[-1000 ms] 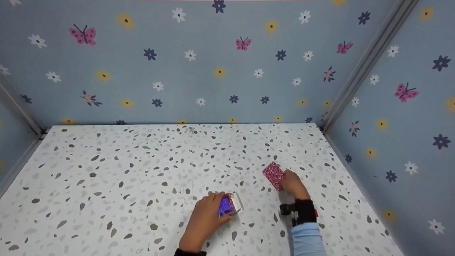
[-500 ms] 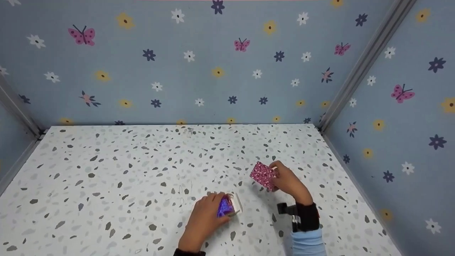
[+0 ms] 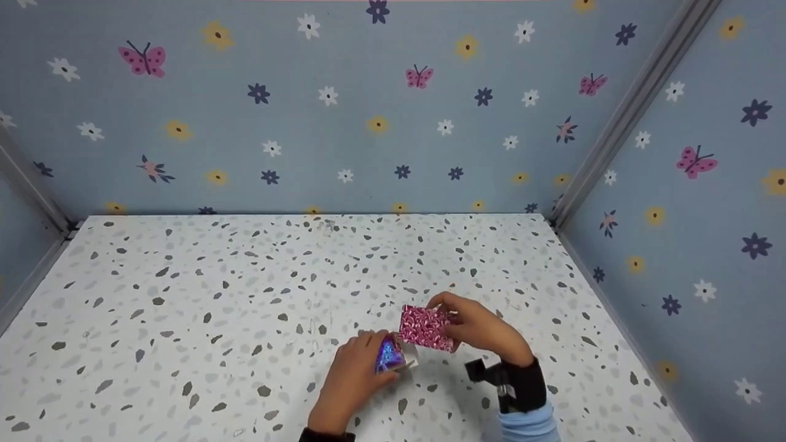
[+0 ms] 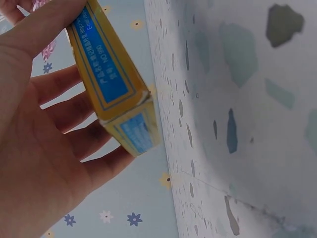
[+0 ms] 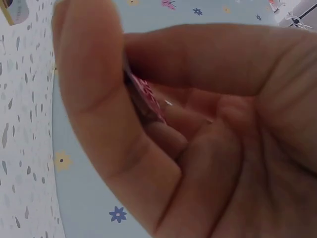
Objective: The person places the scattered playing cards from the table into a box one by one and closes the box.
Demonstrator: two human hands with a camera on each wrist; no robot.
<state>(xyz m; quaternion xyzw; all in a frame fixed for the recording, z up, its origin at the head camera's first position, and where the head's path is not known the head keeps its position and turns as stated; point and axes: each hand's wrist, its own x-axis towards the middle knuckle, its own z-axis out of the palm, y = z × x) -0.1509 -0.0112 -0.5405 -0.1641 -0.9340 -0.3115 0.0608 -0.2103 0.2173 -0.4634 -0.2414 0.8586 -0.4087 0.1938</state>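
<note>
My left hand (image 3: pixel 350 380) grips a small card box (image 3: pixel 388 356), fingers along its far side and thumb at the near side. Shiny purple-blue shows on its top in the head view; the left wrist view shows yellow sides with blue printed panels (image 4: pixel 106 64). A pale flap (image 3: pixel 410 356) stands out at the box's right end. My right hand (image 3: pixel 485 328) pinches playing cards (image 3: pixel 424 327) with a pink-and-white patterned back, held just above and right of that end. How many cards there are I cannot tell. Fingers hide most of the cards (image 5: pixel 148 96) in the right wrist view.
Both hands work over a white speckled table (image 3: pixel 245 294). A blue flowered back wall (image 3: pixel 344 110) and a matching right wall (image 3: pixel 694 215) border it, with a grey metal post (image 3: pixel 638 110) in the corner.
My right hand has lifted the pink cards and carried them left to the box's right end, turning them flatter. The left hand and the box have stayed in place.
</note>
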